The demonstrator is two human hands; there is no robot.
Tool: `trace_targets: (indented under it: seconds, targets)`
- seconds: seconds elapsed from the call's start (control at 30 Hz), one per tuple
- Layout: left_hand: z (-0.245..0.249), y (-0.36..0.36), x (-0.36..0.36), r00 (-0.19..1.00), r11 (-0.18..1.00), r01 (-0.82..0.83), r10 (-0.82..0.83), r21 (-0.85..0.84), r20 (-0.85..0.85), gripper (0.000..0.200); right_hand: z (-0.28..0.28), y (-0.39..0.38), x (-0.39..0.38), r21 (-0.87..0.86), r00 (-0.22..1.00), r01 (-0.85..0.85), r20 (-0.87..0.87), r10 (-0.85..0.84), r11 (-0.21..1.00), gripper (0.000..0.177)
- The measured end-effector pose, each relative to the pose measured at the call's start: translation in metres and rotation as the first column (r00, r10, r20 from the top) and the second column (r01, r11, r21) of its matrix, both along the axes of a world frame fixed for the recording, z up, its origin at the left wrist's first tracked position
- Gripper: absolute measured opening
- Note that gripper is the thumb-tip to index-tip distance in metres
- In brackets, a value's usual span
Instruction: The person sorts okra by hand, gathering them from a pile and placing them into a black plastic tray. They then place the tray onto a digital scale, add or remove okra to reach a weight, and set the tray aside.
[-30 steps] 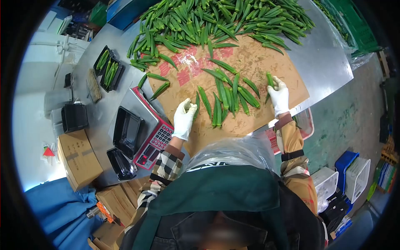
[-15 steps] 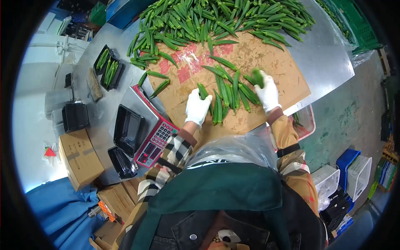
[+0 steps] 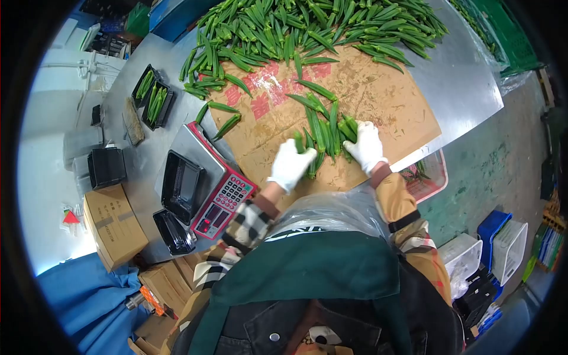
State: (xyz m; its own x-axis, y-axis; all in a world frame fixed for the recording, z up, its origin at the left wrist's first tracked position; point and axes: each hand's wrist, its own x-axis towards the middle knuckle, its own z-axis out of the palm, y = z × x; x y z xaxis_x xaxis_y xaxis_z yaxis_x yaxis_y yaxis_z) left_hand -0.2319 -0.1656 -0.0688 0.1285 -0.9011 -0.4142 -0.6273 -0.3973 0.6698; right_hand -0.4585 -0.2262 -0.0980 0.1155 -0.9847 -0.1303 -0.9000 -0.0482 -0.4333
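White-gloved, my left hand point(image 3: 290, 164) is closed around an okra pod point(image 3: 299, 141) whose tip points away from me. It is at the left side of a small row of okra point(image 3: 322, 135) lying on the flattened cardboard point(image 3: 254, 139). On the row's right side, my right hand point(image 3: 365, 147), also gloved, has its fingers bent around okra pods point(image 3: 348, 126); the palm hides their lower ends. A large heap of okra point(image 3: 307, 26) covers the far part of the cardboard.
To the left stands a red-edged scale point(image 3: 220, 204) with a black tray point(image 3: 182, 184) on it. Beyond it are black trays holding okra point(image 3: 157, 105). A cardboard box point(image 3: 115, 225) sits at the left edge. Below the table's right edge is a basket point(image 3: 435, 177).
Both hands have moved inward to the okra row. My right hand came left and slightly down with its pods; my left hand shifted right with its pod.
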Motion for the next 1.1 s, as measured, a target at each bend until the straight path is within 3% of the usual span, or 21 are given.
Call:
trace_targets:
  seconds: [0.03,0.1,0.2,0.3,0.33,0.37,0.43,0.5,0.57,0.63,0.7,0.77,0.87,0.93,1.03,1.1]
  targets:
    - [-0.001,0.007,-0.018,0.952,0.98,0.143,-0.099,-0.136,0.289,0.035,-0.001,0.001,0.006,0.0,1.0,-0.016,0.023,0.016,1.0,0.065]
    - [-0.004,0.006,-0.031,0.94,0.981,0.183,-0.156,-0.064,0.304,0.048,-0.002,-0.002,0.011,0.114,0.993,0.055,0.102,-0.067,0.992,0.063]
    - [0.003,-0.001,-0.013,0.991,0.999,0.031,-0.035,0.029,0.128,0.055,0.018,-0.012,0.002,0.316,0.986,0.127,0.061,-0.153,0.94,0.059]
    - [-0.007,0.005,0.027,0.971,0.98,-0.2,0.195,-0.021,-0.14,0.059,0.008,-0.007,-0.028,0.248,0.839,0.195,0.458,-0.292,0.949,0.054]
    - [0.001,0.004,0.045,0.903,0.964,-0.245,0.266,0.103,-0.338,0.055,-0.001,-0.01,-0.035,0.33,0.63,0.207,0.675,-0.384,0.921,0.05]
    - [0.008,0.003,0.058,0.788,0.937,-0.26,0.346,0.234,-0.51,0.051,-0.011,-0.015,-0.041,0.354,0.609,0.246,0.667,-0.428,0.902,0.047]
    - [0.019,-0.002,0.062,0.667,0.907,-0.3,0.421,0.296,-0.614,0.039,0.012,-0.024,-0.029,0.288,0.684,0.252,0.622,-0.38,0.924,0.045]
    - [0.021,-0.014,0.044,0.71,0.926,-0.32,0.374,0.199,-0.596,0.033,0.003,-0.034,-0.002,0.266,0.659,0.235,0.663,-0.354,0.935,0.046]
    - [0.012,-0.032,0.022,0.742,0.941,-0.329,0.309,0.078,-0.595,0.039,-0.002,-0.042,0.027,0.213,0.783,0.233,0.537,-0.313,0.949,0.056]
    - [0.007,-0.052,0.004,0.964,0.981,-0.167,0.141,-0.101,-0.227,0.044,-0.006,-0.048,0.049,0.174,0.9,0.266,0.307,-0.309,0.948,0.063]
    - [0.004,-0.06,-0.02,0.991,0.984,-0.133,0.13,-0.116,-0.03,0.05,-0.007,-0.049,0.058,0.176,0.933,0.237,0.233,-0.274,0.955,0.068]
    - [0.004,-0.068,-0.027,0.99,0.996,-0.084,0.081,0.022,0.116,0.049,0.001,-0.053,0.057,0.198,0.95,0.204,0.195,-0.242,0.959,0.07]
    - [0.013,-0.068,-0.017,0.99,1.0,0.01,-0.012,0.014,0.141,0.051,0.012,-0.047,0.026,0.182,0.841,0.215,0.466,-0.277,0.959,0.063]
    - [0.012,-0.059,0.009,0.999,0.997,-0.008,0.003,-0.083,-0.05,0.048,0.024,-0.035,-0.016,0.156,0.753,0.195,0.609,-0.249,0.968,0.063]
    - [0.037,-0.029,0.045,0.941,0.988,-0.14,0.112,-0.065,-0.321,0.041,0.042,-0.003,-0.117,0.141,0.792,0.08,0.592,-0.149,0.987,0.066]
    - [0.028,-0.006,0.072,0.903,0.977,-0.211,0.184,-0.029,-0.388,0.037,0.057,0.026,-0.153,0.308,0.654,0.251,0.646,-0.395,0.918,0.063]
